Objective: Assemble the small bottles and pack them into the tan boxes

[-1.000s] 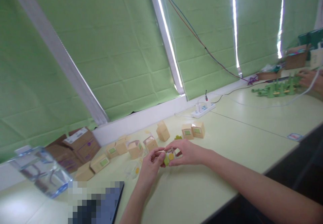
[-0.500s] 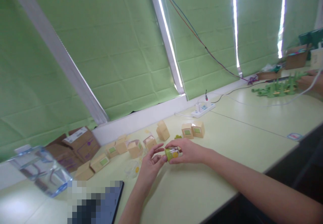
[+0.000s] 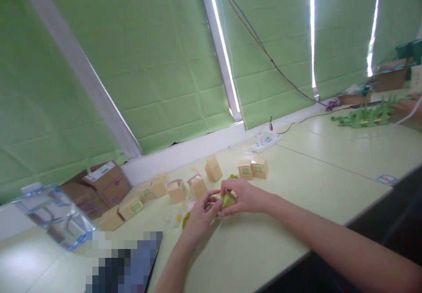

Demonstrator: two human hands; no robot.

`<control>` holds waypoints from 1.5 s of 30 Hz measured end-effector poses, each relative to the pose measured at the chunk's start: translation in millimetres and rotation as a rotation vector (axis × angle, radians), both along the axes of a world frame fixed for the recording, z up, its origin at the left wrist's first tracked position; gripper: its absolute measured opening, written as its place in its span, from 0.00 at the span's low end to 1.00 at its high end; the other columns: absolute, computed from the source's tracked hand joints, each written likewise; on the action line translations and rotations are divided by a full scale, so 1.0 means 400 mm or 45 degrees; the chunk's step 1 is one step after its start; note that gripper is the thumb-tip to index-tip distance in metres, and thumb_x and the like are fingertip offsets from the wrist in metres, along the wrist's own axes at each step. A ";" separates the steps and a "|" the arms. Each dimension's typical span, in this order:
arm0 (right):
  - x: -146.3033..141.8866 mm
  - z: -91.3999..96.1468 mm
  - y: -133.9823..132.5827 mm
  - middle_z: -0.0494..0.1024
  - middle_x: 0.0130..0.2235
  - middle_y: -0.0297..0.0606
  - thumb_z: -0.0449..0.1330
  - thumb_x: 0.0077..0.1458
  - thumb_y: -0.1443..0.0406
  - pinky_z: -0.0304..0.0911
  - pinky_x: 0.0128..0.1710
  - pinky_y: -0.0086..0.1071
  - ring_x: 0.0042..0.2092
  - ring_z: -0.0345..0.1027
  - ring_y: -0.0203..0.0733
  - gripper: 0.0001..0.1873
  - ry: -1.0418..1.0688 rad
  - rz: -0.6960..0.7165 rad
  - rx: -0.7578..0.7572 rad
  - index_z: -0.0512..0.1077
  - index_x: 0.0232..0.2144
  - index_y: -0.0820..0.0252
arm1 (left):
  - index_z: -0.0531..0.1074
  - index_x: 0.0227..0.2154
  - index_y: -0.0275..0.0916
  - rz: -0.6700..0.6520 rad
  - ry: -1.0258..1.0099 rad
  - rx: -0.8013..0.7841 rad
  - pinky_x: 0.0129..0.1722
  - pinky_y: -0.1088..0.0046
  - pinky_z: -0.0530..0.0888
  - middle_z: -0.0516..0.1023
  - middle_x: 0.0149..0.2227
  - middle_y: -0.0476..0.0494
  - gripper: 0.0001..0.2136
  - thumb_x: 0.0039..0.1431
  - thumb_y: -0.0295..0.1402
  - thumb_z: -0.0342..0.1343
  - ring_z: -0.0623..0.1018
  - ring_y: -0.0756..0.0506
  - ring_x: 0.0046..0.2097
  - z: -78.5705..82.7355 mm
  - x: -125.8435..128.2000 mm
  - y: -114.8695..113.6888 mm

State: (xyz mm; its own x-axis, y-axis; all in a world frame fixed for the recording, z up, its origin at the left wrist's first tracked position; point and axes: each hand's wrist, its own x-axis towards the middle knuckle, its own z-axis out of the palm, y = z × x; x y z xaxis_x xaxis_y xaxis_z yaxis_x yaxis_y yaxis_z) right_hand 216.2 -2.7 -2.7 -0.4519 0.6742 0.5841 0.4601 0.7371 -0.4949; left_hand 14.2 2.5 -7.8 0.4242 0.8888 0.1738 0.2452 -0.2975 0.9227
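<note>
Above the table, my right hand (image 3: 245, 197) is closed around a small green and clear plastic container (image 3: 227, 201), thumb below and fingers over the top. My left hand (image 3: 205, 210) has its fingers curled in against the container's left end; its fingertips are partly hidden. A green piece (image 3: 186, 219) shows beside my left wrist. Just left of it lies a clear plastic piece (image 3: 172, 218) with a yellow spot. A green flower-shaped piece (image 3: 233, 177) is behind my right hand.
Several small cream boxes (image 3: 213, 170) stand in a loose row behind my hands. A cardboard box (image 3: 107, 183), a large water bottle (image 3: 61, 218) and a pixelated dark-edged device (image 3: 132, 262) are at left. A power strip (image 3: 266, 143) lies behind; another person's hand (image 3: 407, 106) is by green parts (image 3: 365, 116).
My left fingers have curled in closer around the container's left end, and the container has turned in my hands. A green piece now shows beside my left wrist.
</note>
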 end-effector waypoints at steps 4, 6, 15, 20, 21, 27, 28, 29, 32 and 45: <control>-0.003 -0.009 0.005 0.74 0.33 0.33 0.70 0.42 0.50 0.58 0.32 0.28 0.34 0.66 0.38 0.24 0.018 -0.013 -0.015 0.67 0.32 0.59 | 0.70 0.48 0.37 -0.003 0.010 -0.011 0.35 0.72 0.71 0.77 0.36 0.43 0.20 0.58 0.45 0.58 0.76 0.49 0.33 0.010 0.012 -0.015; -0.001 -0.015 0.006 0.73 0.32 0.33 0.70 0.42 0.50 0.58 0.31 0.28 0.33 0.65 0.38 0.24 0.026 -0.011 -0.035 0.66 0.31 0.59 | 0.70 0.48 0.37 -0.010 0.020 -0.019 0.34 0.71 0.71 0.77 0.36 0.43 0.20 0.58 0.44 0.58 0.76 0.49 0.31 0.011 0.016 -0.019; 0.010 -0.040 0.019 0.73 0.32 0.33 0.73 0.38 0.52 0.59 0.31 0.28 0.34 0.68 0.38 0.25 0.037 -0.045 -0.129 0.66 0.29 0.60 | 0.69 0.51 0.40 -0.030 0.105 0.076 0.36 0.69 0.72 0.77 0.36 0.42 0.21 0.57 0.44 0.59 0.76 0.47 0.34 -0.013 0.022 -0.003; -0.001 -0.038 0.020 0.73 0.31 0.33 0.74 0.36 0.53 0.61 0.31 0.29 0.33 0.67 0.38 0.26 -0.005 -0.083 -0.137 0.66 0.29 0.60 | 0.70 0.51 0.40 0.066 0.209 0.155 0.38 0.69 0.72 0.76 0.38 0.43 0.24 0.53 0.44 0.62 0.76 0.46 0.37 -0.007 0.019 -0.011; -0.001 -0.037 0.020 0.73 0.32 0.33 0.73 0.36 0.53 0.62 0.32 0.29 0.34 0.67 0.38 0.25 -0.018 -0.080 -0.137 0.67 0.29 0.60 | 0.70 0.51 0.40 0.089 0.213 0.173 0.38 0.68 0.72 0.75 0.38 0.43 0.24 0.53 0.44 0.63 0.75 0.46 0.38 -0.004 0.019 -0.014; 0.016 -0.022 0.015 0.77 0.37 0.37 0.70 0.44 0.53 0.66 0.40 0.34 0.40 0.70 0.41 0.20 -0.002 -0.004 -0.142 0.74 0.34 0.60 | 0.72 0.49 0.38 0.134 0.208 0.232 0.37 0.69 0.71 0.76 0.36 0.42 0.21 0.54 0.43 0.61 0.75 0.45 0.37 -0.002 0.016 -0.024; 0.021 -0.019 0.016 0.77 0.38 0.38 0.68 0.47 0.53 0.67 0.41 0.34 0.41 0.71 0.42 0.17 0.011 0.006 -0.141 0.75 0.33 0.60 | 0.73 0.48 0.38 0.146 0.220 0.256 0.36 0.69 0.71 0.77 0.36 0.42 0.20 0.55 0.43 0.60 0.75 0.45 0.37 -0.004 0.016 -0.026; 0.028 -0.015 0.018 0.77 0.38 0.39 0.66 0.51 0.53 0.67 0.41 0.34 0.41 0.71 0.42 0.16 0.032 -0.012 -0.138 0.76 0.33 0.60 | 0.74 0.47 0.38 0.155 0.242 0.296 0.36 0.69 0.70 0.78 0.37 0.41 0.19 0.55 0.43 0.59 0.75 0.44 0.37 -0.005 0.016 -0.029; 0.058 -0.004 0.031 0.78 0.36 0.40 0.57 0.59 0.54 0.68 0.40 0.34 0.38 0.71 0.41 0.16 0.141 -0.178 -0.085 0.76 0.33 0.60 | 0.75 0.44 0.40 0.207 0.301 0.426 0.39 0.68 0.70 0.78 0.41 0.41 0.14 0.57 0.40 0.57 0.75 0.43 0.40 -0.008 0.016 -0.040; 0.145 0.004 0.064 0.80 0.37 0.40 0.56 0.57 0.64 0.68 0.41 0.36 0.38 0.73 0.43 0.10 -0.159 -0.187 -0.132 0.78 0.36 0.58 | 0.75 0.39 0.41 0.216 0.290 0.441 0.41 0.68 0.69 0.78 0.41 0.43 0.10 0.55 0.38 0.57 0.74 0.42 0.41 -0.019 0.016 -0.057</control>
State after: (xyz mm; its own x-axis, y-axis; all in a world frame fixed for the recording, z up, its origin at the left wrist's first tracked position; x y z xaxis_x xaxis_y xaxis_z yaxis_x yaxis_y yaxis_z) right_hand 274.1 22.7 -1.1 -0.4087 0.7917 0.4540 0.6213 0.6058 -0.4970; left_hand 20.5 -20.1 -15.6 0.3395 0.8548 0.3926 0.5023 -0.5176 0.6926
